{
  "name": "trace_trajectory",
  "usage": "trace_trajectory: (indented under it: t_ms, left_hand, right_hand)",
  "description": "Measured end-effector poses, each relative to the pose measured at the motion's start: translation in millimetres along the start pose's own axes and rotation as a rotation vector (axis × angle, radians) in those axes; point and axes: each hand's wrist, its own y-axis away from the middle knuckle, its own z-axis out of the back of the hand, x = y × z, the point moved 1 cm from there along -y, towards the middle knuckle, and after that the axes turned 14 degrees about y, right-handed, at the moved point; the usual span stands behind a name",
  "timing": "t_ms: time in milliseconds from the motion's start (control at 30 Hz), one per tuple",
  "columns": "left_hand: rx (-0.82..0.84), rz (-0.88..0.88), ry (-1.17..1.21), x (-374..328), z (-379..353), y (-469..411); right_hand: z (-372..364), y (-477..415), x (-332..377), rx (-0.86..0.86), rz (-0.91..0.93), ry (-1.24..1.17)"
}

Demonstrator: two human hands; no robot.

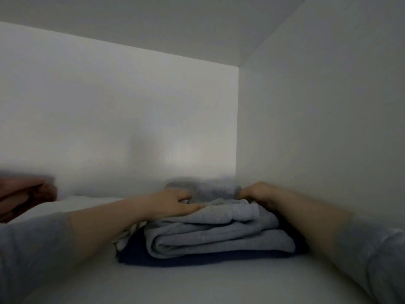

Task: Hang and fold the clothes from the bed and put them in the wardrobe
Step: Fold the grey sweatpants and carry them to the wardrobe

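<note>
The white wardrobe shelf (pixel 197 281) holds one folded grey fleece garment (pixel 219 240) on one folded navy cloth (pixel 135 253), near the right wall. It looks soft, light and floppy, so I take both sides. My left hand (pixel 171 205) presses flat, and my right hand (pixel 256 193) curls into a fold.

The left hand (pixel 173 205) rests on a folded grey garment (pixel 219 238) atop a dark blue garment (pixel 135 254) on a shelf (pixel 197 284); the right hand (pixel 258 193) grips its edge.
</note>
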Motion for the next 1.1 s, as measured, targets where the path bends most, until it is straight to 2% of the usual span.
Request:
trace_trajectory:
  t_ms: [100,200,233,300,400,533,600,700,800,1100]
  left_hand:
    - [0.03,0.002,0.007,-5,1,5]
    - [0.06,-0.009,-0.119,-10,-1,9]
    - [0.061,-0.009,-0.143,-11,-3,11]
    - [0.06,0.003,-0.177,-12,-6,13]
    - [0.033,0.039,-0.148,-11,-10,20]
    - [-0.021,0.0,-0.12,-17,-14,32]
    - [-0.043,-0.022,-0.048,-20,-10,47]
    - [-0.05,-0.018,-0.015,-24,-3,72]
    - [-0.149,-0.053,0.001,-33,-3,95]
    - [-0.241,-0.312,0.126,-99,4,193]
  right_hand:
    - [11,4,6,-0.073,0.039,0.009]
    - [12,14,24,-0.314,0.329,0.145]
    - [11,17,30,-0.308,0.449,0.14]
    - [3,20,34,-0.149,0.555,0.155]
    - [-17,22,28,0.034,0.468,0.474]
    - [-23,25,36,0.054,0.372,0.671]
    - [-20,38,45,0.025,0.389,0.657]
    - [-10,67,52,-0.091,0.457,0.496]
    - [-6,107,53,-0.204,0.478,0.362]
    - [-11,263,53,-0.453,0.445,0.237]
